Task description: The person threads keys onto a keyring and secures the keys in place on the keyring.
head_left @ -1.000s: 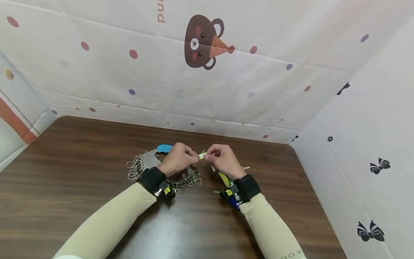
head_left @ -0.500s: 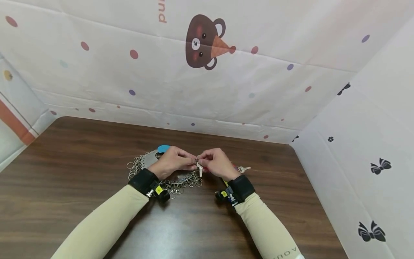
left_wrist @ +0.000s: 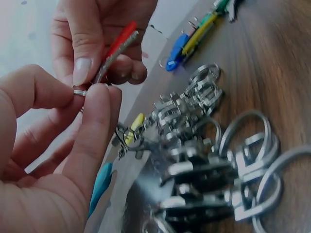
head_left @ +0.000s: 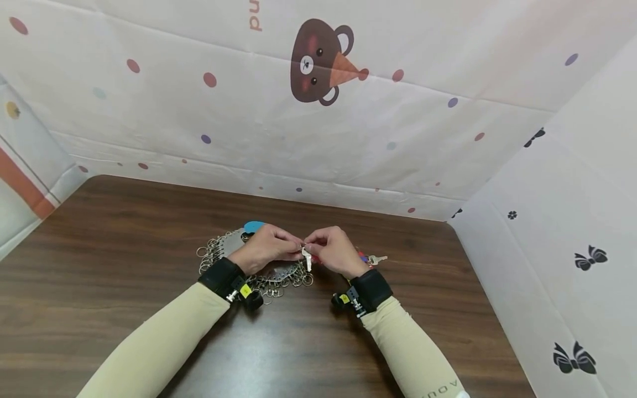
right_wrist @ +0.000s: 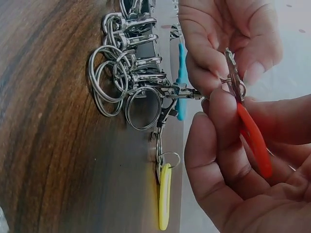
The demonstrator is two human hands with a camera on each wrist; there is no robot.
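Over the wooden table (head_left: 293, 345) by bear-printed sheeting (head_left: 249, 105), left fingers (left_wrist: 96, 119) and right fingers (left_wrist: 86, 46) pinch a key ring (left_wrist: 79, 92).

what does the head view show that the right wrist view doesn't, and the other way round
Only the head view shows the bear print on the wall covering, the pale sleeves and another key lying right of the right hand.

Only the right wrist view clearly shows the yellow tag on its small ring.

Both show the two hands close together, the held key, the red tag, the metal clips and the blue piece.
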